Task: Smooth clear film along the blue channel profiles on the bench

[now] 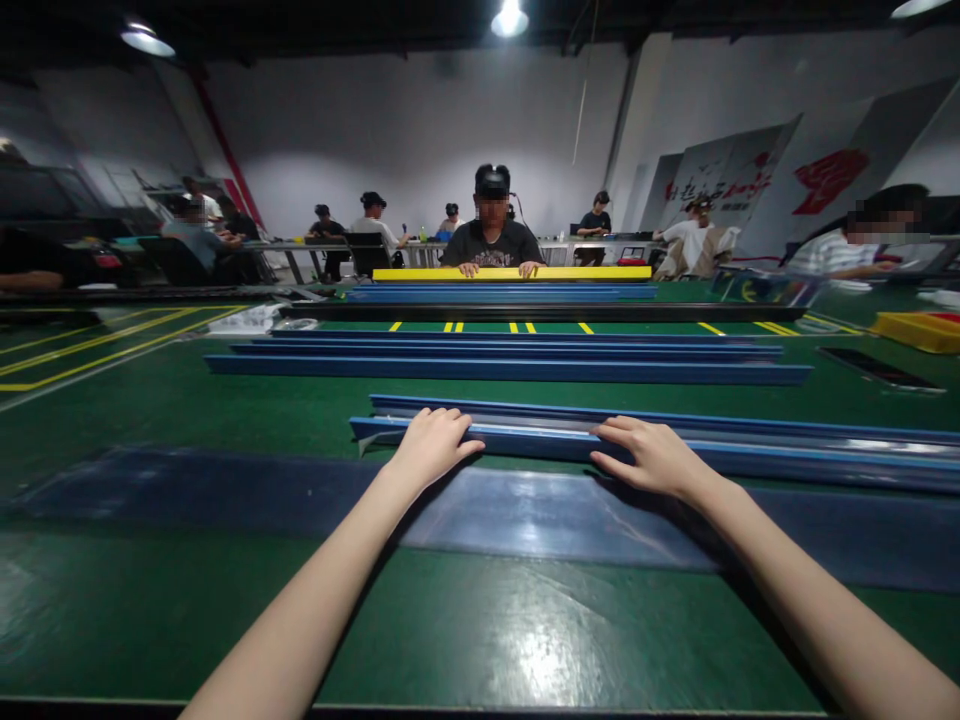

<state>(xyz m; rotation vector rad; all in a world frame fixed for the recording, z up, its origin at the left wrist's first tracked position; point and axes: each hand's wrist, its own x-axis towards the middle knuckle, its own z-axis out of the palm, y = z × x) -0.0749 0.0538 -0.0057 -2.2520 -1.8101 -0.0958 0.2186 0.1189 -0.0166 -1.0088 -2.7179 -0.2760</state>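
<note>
My left hand (433, 445) rests on the near edge of a long blue rail (675, 440) close to its left end, fingers curled over it. My right hand (651, 458) lies flat on the same rail a little to the right, fingers stretched out and pressing on it. The rail runs across the green table (187, 620) toward the right edge of the view. Just in front of it, under my wrists, lies a shiny dark blue plastic strip (540, 515) flat on the table.
Several more blue rails (510, 360) lie stacked farther back. Across the table a person holds a yellow rail (517, 273) above more blue rails. A phone (877, 368) and a yellow tray (919, 330) sit at the right. Other people sit at tables behind.
</note>
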